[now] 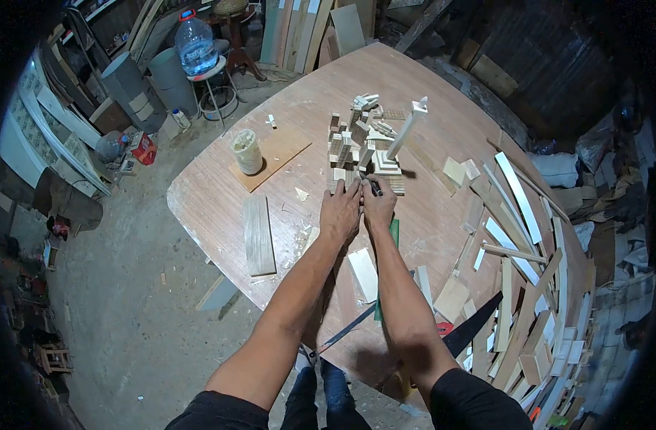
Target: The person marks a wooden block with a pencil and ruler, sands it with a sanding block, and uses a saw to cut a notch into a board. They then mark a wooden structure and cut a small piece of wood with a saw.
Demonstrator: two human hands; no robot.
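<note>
A wooden model of small blocks, like a group of buildings (348,143), stands on the tabletop with a tall pale tower (407,132) at its right. At the near edge of its striped base (394,188), my left hand (340,211) bends its fingers against the wood. Close beside it, my right hand (379,208) is closed around a dark, pen-like tool (375,188) whose tip is hidden. Between my forearms lies a pale flat block (364,274), with a green strip (394,231) partly under my right forearm.
A cloudy jar (247,152) stands on a thin board (285,152) at the left, near a grey wood plank (258,236). Wood strips (518,197) and offcuts crowd the table's right side, with a dark saw blade (475,322). A water jug (196,46) sits on a stool beyond.
</note>
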